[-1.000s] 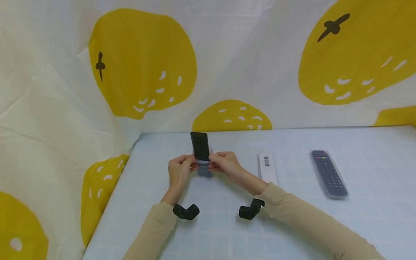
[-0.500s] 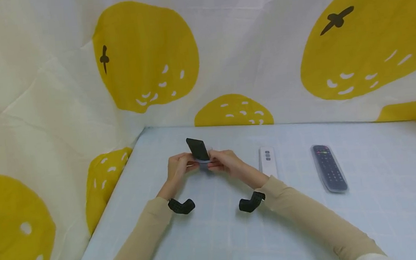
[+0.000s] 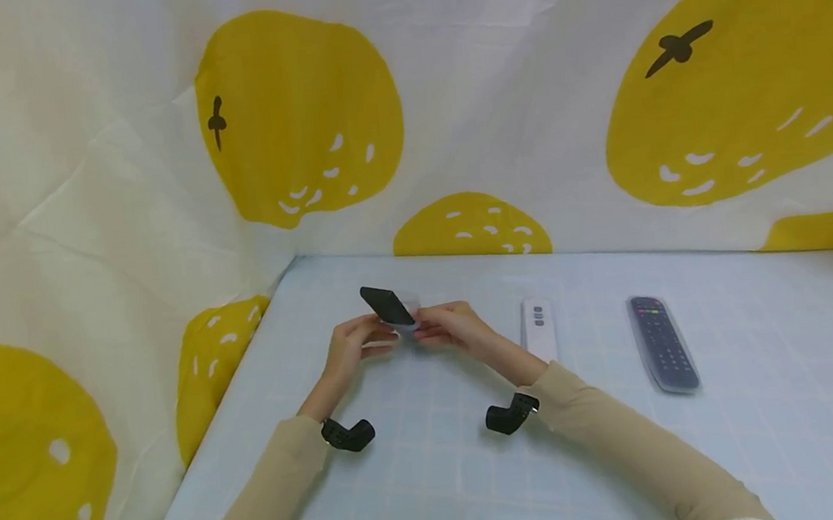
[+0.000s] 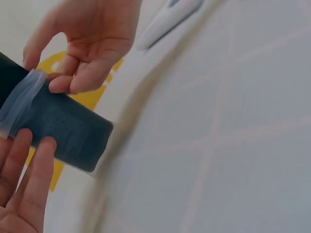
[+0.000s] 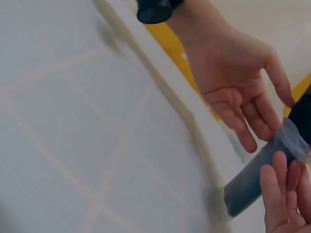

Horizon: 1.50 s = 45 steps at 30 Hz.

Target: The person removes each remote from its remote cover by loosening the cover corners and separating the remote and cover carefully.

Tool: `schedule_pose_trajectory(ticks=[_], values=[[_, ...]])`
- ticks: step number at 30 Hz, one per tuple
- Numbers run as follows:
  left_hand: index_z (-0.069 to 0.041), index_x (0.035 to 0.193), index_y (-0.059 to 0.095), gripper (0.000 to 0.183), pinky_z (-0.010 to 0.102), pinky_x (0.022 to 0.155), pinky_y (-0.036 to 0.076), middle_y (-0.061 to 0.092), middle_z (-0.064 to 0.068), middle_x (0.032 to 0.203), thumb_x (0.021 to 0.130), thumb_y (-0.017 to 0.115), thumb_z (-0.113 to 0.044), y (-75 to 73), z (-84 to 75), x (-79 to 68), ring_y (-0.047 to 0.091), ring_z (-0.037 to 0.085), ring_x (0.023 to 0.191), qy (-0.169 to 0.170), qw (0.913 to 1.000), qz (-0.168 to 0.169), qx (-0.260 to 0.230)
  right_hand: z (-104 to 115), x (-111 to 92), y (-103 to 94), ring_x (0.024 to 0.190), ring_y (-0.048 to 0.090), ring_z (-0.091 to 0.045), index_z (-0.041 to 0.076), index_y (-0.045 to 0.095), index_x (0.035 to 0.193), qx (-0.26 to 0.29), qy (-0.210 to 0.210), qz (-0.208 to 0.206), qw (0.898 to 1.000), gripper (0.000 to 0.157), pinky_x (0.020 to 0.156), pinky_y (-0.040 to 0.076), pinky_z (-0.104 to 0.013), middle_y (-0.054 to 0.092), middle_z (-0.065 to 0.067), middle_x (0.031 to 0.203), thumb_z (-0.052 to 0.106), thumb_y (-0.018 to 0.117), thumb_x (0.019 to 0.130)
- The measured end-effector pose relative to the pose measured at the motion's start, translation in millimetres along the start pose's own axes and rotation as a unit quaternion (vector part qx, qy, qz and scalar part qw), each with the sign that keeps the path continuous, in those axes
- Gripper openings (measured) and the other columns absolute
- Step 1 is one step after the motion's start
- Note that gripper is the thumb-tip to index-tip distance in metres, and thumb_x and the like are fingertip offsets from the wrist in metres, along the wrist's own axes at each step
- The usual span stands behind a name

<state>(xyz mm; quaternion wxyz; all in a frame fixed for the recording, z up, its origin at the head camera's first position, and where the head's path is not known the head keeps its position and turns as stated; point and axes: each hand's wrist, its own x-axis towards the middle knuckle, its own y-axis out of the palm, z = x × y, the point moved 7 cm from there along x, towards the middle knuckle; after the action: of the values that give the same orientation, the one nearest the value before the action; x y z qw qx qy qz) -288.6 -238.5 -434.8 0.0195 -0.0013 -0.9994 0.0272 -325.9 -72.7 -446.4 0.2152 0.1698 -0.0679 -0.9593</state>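
Note:
A black remote control (image 3: 388, 305) tilts up and to the left between the hands, above the table. A translucent plastic sleeve (image 4: 22, 99) covers its lower part and is bunched into folds around its middle. The left hand (image 3: 350, 347) holds the remote from the left by the folds; in the right wrist view, its thumb lies against the black upper part. From the other side, the right hand (image 3: 461, 328) pinches the remote near the folds, as the left wrist view shows. The sleeved lower end (image 4: 80, 138) sticks out below the fingers.
A white remote (image 3: 539, 332) lies on the table just beyond the right forearm, which partly hides it. Farther right lies a dark remote (image 3: 662, 345) in a clear cover. The pale checked tablecloth (image 3: 437, 476) meets a lemon-print curtain (image 3: 484, 103) at the back.
The remote's upper end has tipped from nearly upright over to the left. The left hand and forearm have shifted slightly left and down. The right hand stays about where it was.

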Motion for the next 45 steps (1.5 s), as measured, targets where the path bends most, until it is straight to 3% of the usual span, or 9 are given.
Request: schedule_pose_trajectory(ticks=[3, 10, 14, 20, 24, 29, 36, 41, 45], values=[[0.017, 0.116, 0.058, 0.031, 0.034, 0.073, 0.059, 0.072, 0.019, 0.095, 0.1, 0.046, -0.006, -2.3, 0.9, -1.9, 0.07, 0.007, 0.076, 0.017, 0.9998, 0.001, 0.01, 1.3, -2.9, 1.2, 0.065, 0.068, -0.009, -0.013, 0.063, 0.111, -0.041, -0.02, -0.002, 0.999, 0.036, 0.073, 0.059, -0.029, 0.068, 0.0, 0.071, 0.017, 0.064, 0.091], [0.013, 0.106, 0.067, 0.024, 0.028, 0.067, 0.059, 0.07, 0.029, 0.092, 0.096, 0.054, -0.005, -2.0, -2.5, -8.7, 0.07, 0.009, 0.071, 0.032, 0.996, -0.017, 0.082, -1.3, -4.9, -1.5, 0.055, 0.065, -0.008, -0.009, 0.068, 0.099, -0.079, -0.012, -0.053, 0.995, 0.031, 0.066, 0.059, -0.029, 0.065, 0.002, 0.061, 0.019, 0.069, 0.086], [0.012, 0.107, 0.067, 0.025, 0.026, 0.067, 0.058, 0.07, 0.027, 0.098, 0.094, 0.054, -0.004, -4.7, -2.0, -11.7, 0.069, 0.01, 0.073, -0.018, 0.9933, -0.023, 0.112, -7.0, -6.5, 0.5, 0.052, 0.064, -0.008, -0.007, 0.07, 0.092, -0.087, 0.013, -0.067, 0.994, 0.028, 0.062, 0.059, -0.029, 0.065, 0.001, 0.059, 0.021, 0.07, 0.085], [0.007, 0.104, 0.071, 0.034, 0.018, 0.065, 0.047, 0.072, 0.008, 0.086, 0.087, 0.062, -0.022, -16.4, 7.2, -16.0, 0.058, 0.004, 0.073, -0.112, 0.9744, -0.039, 0.191, -18.4, -9.0, 9.3, 0.052, 0.065, -0.01, -0.004, 0.069, 0.095, -0.115, 0.018, -0.036, 0.993, 0.025, 0.056, 0.058, -0.028, 0.064, -0.001, 0.058, 0.018, 0.068, 0.083], [0.008, 0.113, 0.065, 0.04, 0.019, 0.063, 0.048, 0.067, 0.002, 0.085, 0.09, 0.06, -0.025, -13.7, 23.6, -18.7, 0.058, 0.006, 0.072, -0.16, 0.9763, 0.005, 0.146, -23.1, -10.2, 12.5, 0.053, 0.064, -0.01, -0.003, 0.067, 0.096, -0.12, 0.018, -0.018, 0.992, 0.022, 0.056, 0.058, -0.028, 0.062, 0.0, 0.058, 0.015, 0.067, 0.082], [0.008, 0.129, 0.054, 0.052, 0.02, 0.064, 0.049, 0.069, 0.012, 0.105, 0.087, 0.069, -0.02, -7.0, 31.9, -20.5, 0.06, 0.006, 0.077, -0.158, 0.978, 0.045, 0.128, -25.5, -10.3, 10.3, 0.059, 0.063, -0.008, -0.004, 0.068, 0.1, -0.102, 0.029, -0.007, 0.994, 0.025, 0.063, 0.058, -0.025, 0.062, 0.001, 0.065, 0.015, 0.067, 0.084], [0.007, 0.129, 0.054, 0.051, 0.018, 0.064, 0.048, 0.067, 0.019, 0.114, 0.085, 0.069, -0.013, -2.1, 30.2, -17.8, 0.06, 0.003, 0.078, -0.138, 0.986, -0.002, 0.093, -23.5, -6.6, 7.1, 0.076, 0.064, -0.014, -0.008, 0.058, 0.115, -0.013, 0.051, 0.022, 0.998, 0.032, 0.074, 0.058, -0.027, 0.061, -0.004, 0.088, 0.009, 0.053, 0.088], [0.0, 0.124, 0.061, 0.042, 0.02, 0.059, 0.049, 0.069, 0.015, 0.11, 0.084, 0.069, -0.009, 5.4, 22.2, -15.7, 0.061, 0.004, 0.073, -0.117, 0.9904, -0.033, 0.065, -16.1, -2.1, -0.8, 0.078, 0.062, -0.016, -0.001, 0.046, 0.133, 0.029, 0.078, -0.032, 0.996, 0.045, 0.083, 0.057, -0.032, 0.057, -0.014, 0.106, 0.021, 0.05, 0.094], [-0.004, 0.122, 0.063, 0.039, 0.021, 0.058, 0.048, 0.07, 0.012, 0.105, 0.083, 0.069, -0.008, 13.2, 13.6, -15.0, 0.06, 0.004, 0.071, -0.101, 0.992, -0.048, 0.059, -8.9, 6.4, -11.2, 0.072, 0.061, -0.01, 0.004, 0.045, 0.14, 0.032, 0.062, -0.086, 0.994, 0.052, 0.073, 0.056, -0.021, 0.058, -0.013, 0.116, 0.03, 0.055, 0.096]])
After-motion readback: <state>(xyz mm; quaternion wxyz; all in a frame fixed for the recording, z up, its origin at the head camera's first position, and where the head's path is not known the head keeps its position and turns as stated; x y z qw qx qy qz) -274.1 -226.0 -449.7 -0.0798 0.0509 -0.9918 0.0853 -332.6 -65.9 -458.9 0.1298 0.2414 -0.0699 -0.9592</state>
